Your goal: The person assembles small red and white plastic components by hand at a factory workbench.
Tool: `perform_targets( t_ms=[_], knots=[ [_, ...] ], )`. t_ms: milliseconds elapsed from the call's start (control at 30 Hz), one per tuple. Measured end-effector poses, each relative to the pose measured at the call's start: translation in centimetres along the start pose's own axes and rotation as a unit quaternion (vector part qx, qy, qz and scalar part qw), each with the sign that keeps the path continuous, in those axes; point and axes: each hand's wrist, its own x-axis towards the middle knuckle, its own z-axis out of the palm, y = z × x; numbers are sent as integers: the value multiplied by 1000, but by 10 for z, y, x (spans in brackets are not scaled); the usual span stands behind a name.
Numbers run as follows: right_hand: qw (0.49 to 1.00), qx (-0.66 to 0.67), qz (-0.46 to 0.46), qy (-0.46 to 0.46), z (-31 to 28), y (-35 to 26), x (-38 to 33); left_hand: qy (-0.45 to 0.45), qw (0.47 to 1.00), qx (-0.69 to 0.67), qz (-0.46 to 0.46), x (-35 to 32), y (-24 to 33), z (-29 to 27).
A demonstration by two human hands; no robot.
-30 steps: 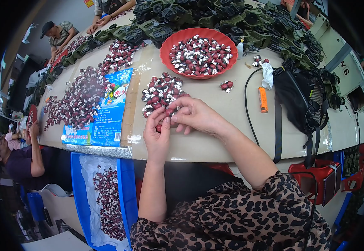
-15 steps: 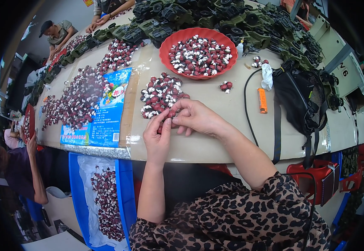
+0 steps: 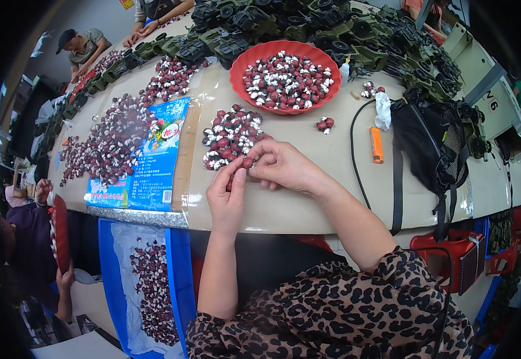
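Note:
My left hand (image 3: 227,194) and my right hand (image 3: 287,169) meet over the table's front part, fingertips pinched together. A small dark-red round piece (image 3: 247,163) shows between the fingertips, and more red shows within my left hand; its finer shape is too small to tell. Just beyond my fingers lies a pile of small dark-red, white and black pieces (image 3: 233,134). Behind that pile stands a red scalloped bowl (image 3: 235,81) holding many more of them. A few loose pieces (image 3: 325,124) rest to the right of the pile.
Larger heaps of pieces (image 3: 117,128) partly cover a blue printed sheet (image 3: 153,194). Dark green toy vehicles (image 3: 356,36) crowd the back. At right lie an orange lighter (image 3: 376,145) and black bag (image 3: 428,149). A blue crate (image 3: 179,269) stands below; a co-worker holds a red bowl (image 3: 61,233).
At the left, the co-worker's red bowl has come down toward the blue crate and is now gripped with both hands, tilted on edge. My own hands have hardly moved.

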Motion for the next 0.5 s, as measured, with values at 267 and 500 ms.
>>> perform_targets(
  t_ms=[267,500],
  knots=[
    [995,-26,-93,23,-1,2,1,12,991,-92,-91,-1,4,-4],
    [998,47,-21,21,2,-1,0,15,990,-104,-92,0,7,-3]
  ],
)
